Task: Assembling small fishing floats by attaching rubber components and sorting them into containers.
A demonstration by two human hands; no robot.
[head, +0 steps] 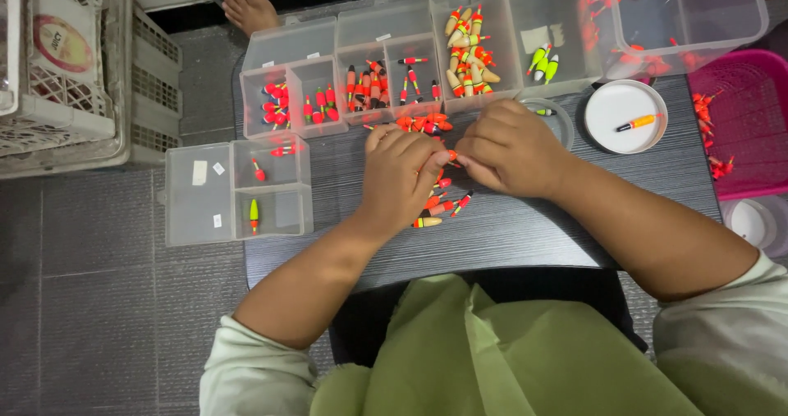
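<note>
Pinching a small orange fishing float [451,154] between fingertips of both hands, above centre of dark wood-grain tabletop [525,227]. Left hand [400,176] curled, grip closed round the float's near end; right hand [510,147] knuckles up, grip nipped tight on the far end. Hands touching at the fingertips.

Loose pile of floats [435,203] under and just beside left hand: orange, red, green-banded, one cream-bodied.

Along far edge of tabletop, row of clear plastic compartment boxes [361,63], lids open. Left compartments: short red-and-orange floats. Middle: slim orange sticks. Taller box [468,51]: cream-and-orange floats heaped. Next compartment: yellow-green floats [542,61] and pale rectangular paper labels on the wall.

Off left edge of tabletop, separate clear box [238,190], lid laid flat with small white square stickers; one red float and one yellow-green float [254,214] in separate compartments.

Right of hands: round white lid [611,129] holding single orange-and-yellow float [638,122]. Beyond, large clear tub [698,10] with red floats; magenta basket [743,121] at right edge, red floats along its side.

Far left on floor: white lattice crates [74,71], one bearing a round red-and-cream label. Bare foot [249,7] of another person at top, beyond the boxes.
</note>
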